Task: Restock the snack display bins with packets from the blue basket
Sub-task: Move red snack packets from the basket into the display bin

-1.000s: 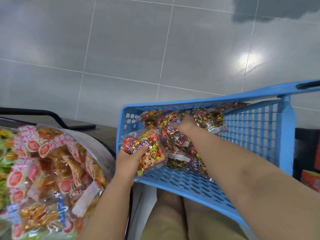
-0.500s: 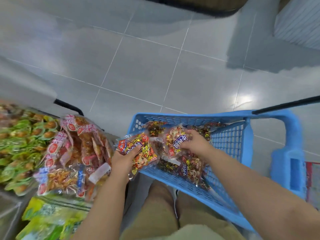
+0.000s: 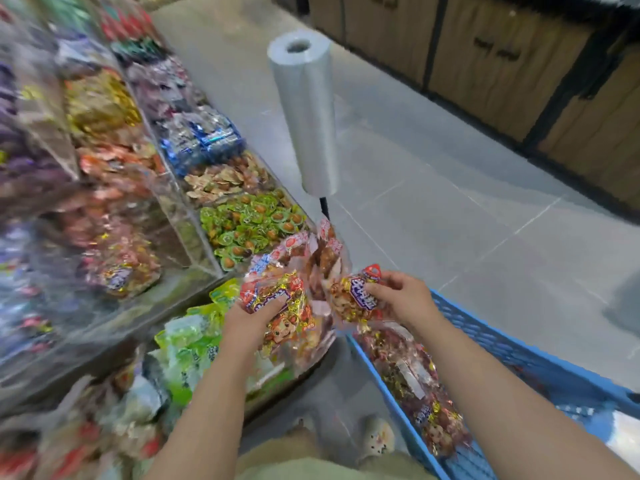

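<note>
Clear acrylic display bins [image 3: 204, 258], left: heaped snacks, green-wrapped pieces [image 3: 249, 223] nearest. Blue plastic lattice basket [image 3: 485, 336], right: red-and-gold snack packets [image 3: 415, 382] inside. Left hand [image 3: 249, 318] grips one such packet [image 3: 282, 308]; right hand [image 3: 407, 301] pinches another [image 3: 356, 299], both between bins and basket.

Both arms are stretched out ahead of me, bare to the elbow. My left hand [image 3: 254, 318] grips a snack packet [image 3: 289, 325], with one digit lying across its front. My right hand [image 3: 405, 299], just beside it and slightly higher, has its fingers curled to pinch a second snack packet [image 3: 353, 301].
</note>
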{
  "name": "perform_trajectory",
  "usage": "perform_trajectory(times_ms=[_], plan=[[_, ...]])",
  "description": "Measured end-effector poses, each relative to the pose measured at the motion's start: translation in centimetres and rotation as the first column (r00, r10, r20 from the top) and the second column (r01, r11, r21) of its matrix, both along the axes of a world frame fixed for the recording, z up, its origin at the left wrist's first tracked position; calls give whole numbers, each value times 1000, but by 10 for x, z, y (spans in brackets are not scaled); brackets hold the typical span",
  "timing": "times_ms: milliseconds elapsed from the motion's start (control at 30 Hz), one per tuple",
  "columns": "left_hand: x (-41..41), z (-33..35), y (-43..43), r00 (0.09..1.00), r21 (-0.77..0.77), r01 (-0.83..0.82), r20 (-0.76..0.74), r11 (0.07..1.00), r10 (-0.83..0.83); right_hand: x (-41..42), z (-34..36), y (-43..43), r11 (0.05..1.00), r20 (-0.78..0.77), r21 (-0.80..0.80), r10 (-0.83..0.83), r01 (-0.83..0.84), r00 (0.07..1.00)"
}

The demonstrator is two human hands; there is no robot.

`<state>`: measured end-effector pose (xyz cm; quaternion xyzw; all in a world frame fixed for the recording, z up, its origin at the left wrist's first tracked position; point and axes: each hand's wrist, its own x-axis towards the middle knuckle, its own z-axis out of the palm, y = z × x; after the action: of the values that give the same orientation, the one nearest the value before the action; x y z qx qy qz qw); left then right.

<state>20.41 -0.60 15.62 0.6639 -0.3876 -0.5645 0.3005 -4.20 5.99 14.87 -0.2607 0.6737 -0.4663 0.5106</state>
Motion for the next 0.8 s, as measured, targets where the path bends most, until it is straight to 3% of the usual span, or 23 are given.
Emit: perform_trajectory(times_ms=[167, 233, 300, 367, 433, 500, 567, 667, 733, 800], plan=[[88, 19, -14, 980, -69, -198, -18, 978, 197, 77, 12, -65, 957, -335, -23, 264, -288, 905], [124, 26, -19, 965, -91, -262, -34, 961, 260, 112, 15, -90, 930, -301, 17, 355, -368, 885], [160, 34, -25, 952, -108, -307, -34, 946, 305, 150, 27, -108, 941, -129, 92, 335, -325, 933], [196, 42, -32, 935, -114, -355, -60, 928, 350, 186, 37, -123, 954, 270, 160, 206, -254, 941], [229, 51, -39, 910, -116, -413, -80, 903, 406, 221, 47, -137, 958, 613, 192, 53, -213, 789], [261, 56, -48, 889, -138, -456, -112, 879, 444, 252, 55, -151, 963, 706, 161, 41, -217, 707], [289, 60, -56, 883, -143, -465, -145, 874, 446, 280, 60, -167, 962, 636, 116, 121, -249, 762], [322, 70, -71, 893, -141, -448, -105, 883, 437, 312, 66, -199, 949, 390, 65, 261, -309, 883], [338, 75, -84, 896, -158, -443, -114, 882, 430, 327, 69, -224, 925, 24, 55, 376, -377, 926], [349, 81, -98, 891, -164, -450, -152, 878, 428, 339, 72, -246, 867, -407, 64, 475, -494, 781]])
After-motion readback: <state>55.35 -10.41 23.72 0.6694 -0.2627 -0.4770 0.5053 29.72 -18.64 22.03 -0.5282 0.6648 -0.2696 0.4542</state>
